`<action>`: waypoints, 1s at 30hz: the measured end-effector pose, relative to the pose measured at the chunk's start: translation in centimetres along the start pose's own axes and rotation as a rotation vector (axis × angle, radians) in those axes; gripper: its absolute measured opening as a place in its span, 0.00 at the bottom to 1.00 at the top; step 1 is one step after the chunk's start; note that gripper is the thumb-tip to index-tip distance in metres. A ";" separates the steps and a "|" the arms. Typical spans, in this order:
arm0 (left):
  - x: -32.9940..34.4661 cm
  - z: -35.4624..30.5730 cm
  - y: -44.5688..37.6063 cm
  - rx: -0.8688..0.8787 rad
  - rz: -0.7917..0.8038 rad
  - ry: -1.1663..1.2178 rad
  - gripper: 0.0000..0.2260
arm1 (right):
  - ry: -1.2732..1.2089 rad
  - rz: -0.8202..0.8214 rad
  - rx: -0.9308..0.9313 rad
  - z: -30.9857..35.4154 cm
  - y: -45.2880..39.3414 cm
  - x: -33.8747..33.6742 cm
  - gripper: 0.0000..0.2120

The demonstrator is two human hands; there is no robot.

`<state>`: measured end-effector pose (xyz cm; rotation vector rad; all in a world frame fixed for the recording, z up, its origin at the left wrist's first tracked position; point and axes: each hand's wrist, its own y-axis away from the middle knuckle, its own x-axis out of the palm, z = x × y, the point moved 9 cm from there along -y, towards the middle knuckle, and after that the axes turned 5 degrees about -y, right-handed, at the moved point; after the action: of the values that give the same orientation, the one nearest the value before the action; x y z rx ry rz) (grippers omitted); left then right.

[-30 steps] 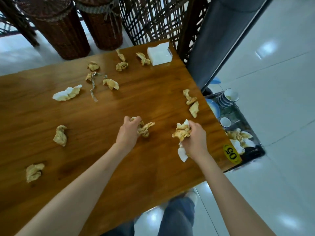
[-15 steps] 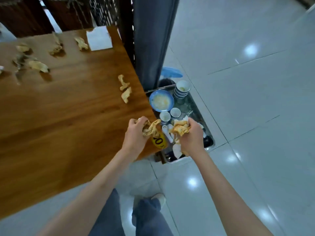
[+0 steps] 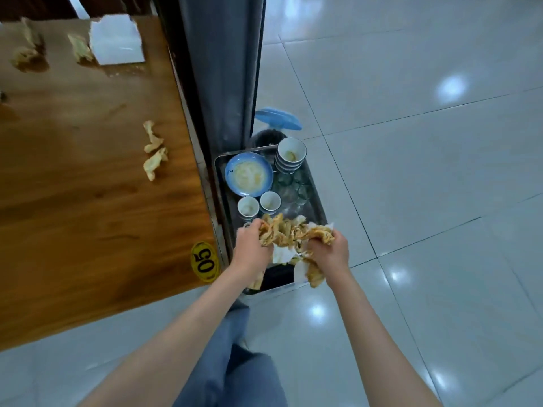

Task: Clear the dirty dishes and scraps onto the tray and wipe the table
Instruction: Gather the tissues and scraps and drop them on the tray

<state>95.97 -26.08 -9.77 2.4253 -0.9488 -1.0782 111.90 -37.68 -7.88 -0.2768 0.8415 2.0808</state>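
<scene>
Both hands hang over the near end of the metal tray (image 3: 318,198), which sits low beside the wooden table (image 3: 88,207). The left hand (image 3: 252,248) has its fingers curled round a wad of stained, crumpled napkins (image 3: 271,230); the right hand (image 3: 330,252) grips a second wad (image 3: 320,235), with more soiled paper trailing below its wrist. The two wads touch between the hands, and where one ends and the other begins is hard to make out. The hands and paper hide most of the tray's near half.

Farther along the tray lie a blue plate (image 3: 249,176) smeared with residue, two small white cups (image 3: 248,206) side by side, and a stack of small bowls (image 3: 291,154) at the far corner. Clear glasses (image 3: 295,186) beside the plate are faint and hard to count.

Scraps remain on the table: a twisted pair (image 3: 153,149) near the right edge, others blurred at the far end beside a white napkin pack (image 3: 116,42), and the table's left part is cut off. A yellow sticker reading 05 (image 3: 204,261) marks the near corner. A blue lid (image 3: 277,118) shows behind the tray, partly hidden by a grey post (image 3: 223,69).
</scene>
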 end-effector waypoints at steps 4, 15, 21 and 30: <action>2.6 2.8 -3.7 -0.212 0.001 0.123 0.11 | 0.000 0.038 0.099 -2.8 -4.2 1.0 0.08; 9.0 7.4 -9.4 -0.429 -0.156 0.229 0.18 | -0.024 0.256 0.114 -8.0 -12.6 5.0 0.09; 12.1 8.5 -9.5 -0.438 -0.221 0.399 0.21 | -0.108 0.418 0.224 -11.1 -14.3 6.5 0.25; 10.2 8.1 -6.1 -0.427 -0.277 0.369 0.23 | 0.016 0.548 0.158 -10.0 -13.2 4.6 0.31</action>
<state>97.66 -28.84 -23.83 2.3104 -0.2383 -0.7716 118.34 -35.90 -23.69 0.0319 1.1845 2.4923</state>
